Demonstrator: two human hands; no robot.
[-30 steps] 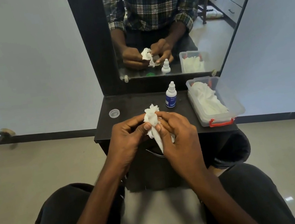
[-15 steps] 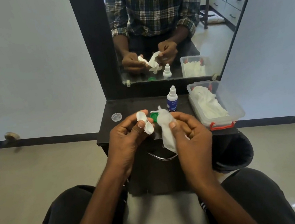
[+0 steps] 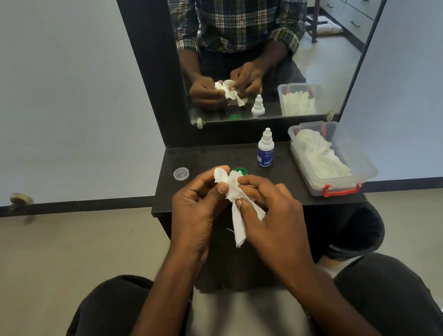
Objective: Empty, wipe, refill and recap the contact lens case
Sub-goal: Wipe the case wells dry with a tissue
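On the shelf (image 3: 285, 186) below the mirror (image 3: 249, 29): a loose cap (image 3: 181, 173) at far left, a dropper bottle (image 3: 265, 148) upright right of centre, a lidless container (image 3: 334, 159) of tissues at far right. Another cap (image 3: 240, 171) lies just behind both hands (image 3: 201, 210) (image 3: 275, 217), which meet at the near edge.

Shelf (image 3: 212, 154) is tight. Far right: bottle (image 3: 265, 150) upright, tissue box (image 3: 334, 159) just beside it along the right edge. Far left: clear cap (image 3: 181, 173). Green cap (image 3: 240, 171) sits mid-shelf. Bare strip between clear cap and bottle. Mirror (image 3: 250, 38) blocks the far side.
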